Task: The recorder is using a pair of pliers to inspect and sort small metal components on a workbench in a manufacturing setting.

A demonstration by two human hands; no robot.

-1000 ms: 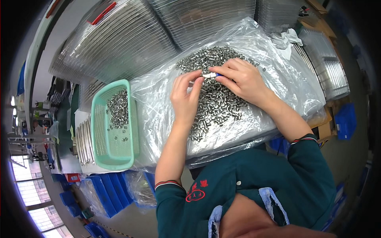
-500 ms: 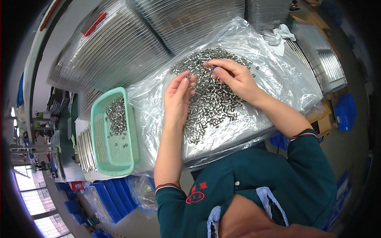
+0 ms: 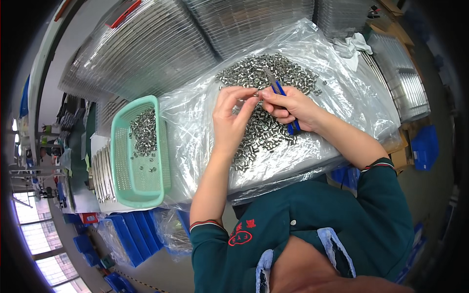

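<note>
Fingertips of my left hand (image 3: pixel 233 118) are pinched together just beside the nose of the blue-handled pliers (image 3: pixel 282 100), and I think one small metal part sits between them, though it is too small to be sure. My right hand (image 3: pixel 292 108) is wrapped shut around the pliers' handles, with the blue grips poking out below my palm and the steel jaws pointing up and left toward my other hand.

Half a second ago both my hands lay flatter on the heap, fingers spread among the parts; now they have lifted and drawn together above it, and the pliers show plainly (earlier I could barely make them out).

Both hands hover over the pile of small metal parts (image 3: pixel 273 83) spread on the clear plastic sheet (image 3: pixel 351 97). To my left, just beside the sheet, the green plastic basket (image 3: pixel 122 161) holds a smaller scatter of the same parts, mostly in its far half. Stacks of clear plastic trays (image 3: pixel 146 53) lie beyond.
</note>
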